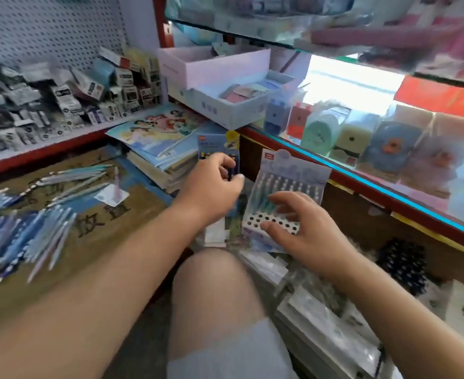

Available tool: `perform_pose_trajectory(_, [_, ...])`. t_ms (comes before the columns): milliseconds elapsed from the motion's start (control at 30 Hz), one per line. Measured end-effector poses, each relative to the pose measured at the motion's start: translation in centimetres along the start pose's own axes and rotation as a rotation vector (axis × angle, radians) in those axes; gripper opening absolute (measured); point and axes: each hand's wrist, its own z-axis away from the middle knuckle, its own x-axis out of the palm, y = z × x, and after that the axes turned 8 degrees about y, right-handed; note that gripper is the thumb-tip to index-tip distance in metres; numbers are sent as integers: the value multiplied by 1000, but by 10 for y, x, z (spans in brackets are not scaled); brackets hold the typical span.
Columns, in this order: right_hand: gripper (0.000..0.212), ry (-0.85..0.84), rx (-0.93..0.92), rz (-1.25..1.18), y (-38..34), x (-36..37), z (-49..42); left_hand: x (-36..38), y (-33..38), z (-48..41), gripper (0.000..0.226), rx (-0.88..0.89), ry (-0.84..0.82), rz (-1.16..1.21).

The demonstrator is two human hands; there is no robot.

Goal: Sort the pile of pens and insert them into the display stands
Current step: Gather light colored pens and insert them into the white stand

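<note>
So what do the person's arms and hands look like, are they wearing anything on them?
The left forearm and right forearm are bare as far as the picture shows, with no sleeves. The left hand and right hand wear no gloves. No watch, bracelet or ring shows on the wrists or fingers, though the picture is a little blurred.

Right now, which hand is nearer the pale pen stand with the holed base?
Right. The right hand rests on the pale stand, fingers over its holed base; the left hand is up-left of it, at the blue stand.
</note>
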Motion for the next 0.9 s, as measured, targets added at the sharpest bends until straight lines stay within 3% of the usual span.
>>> perform_pose_trajectory(267, [79, -367, -261, -111, -108, 107, -104, -155, -131, 14, 70, -243, 99, -255])
perform_pose_trajectory(433, [77, -550, -296, -113, -164, 186, -143, -203, -197, 27, 87, -418, 101, -372])
perform_pose_trajectory(567, [57, -637, -242, -127, -185, 247, -158, -218, -245, 33, 103, -475, 162, -432])
perform_pose_trajectory(700, [34, -667, -270, -108, -190, 300, -157, -224, -264, 40, 85, -530, 130, -464])
perform_pose_trajectory(900, [30, -765, -474, 55, -199, 341, -152, -225, -283, 42, 48, -568, 107, -555])
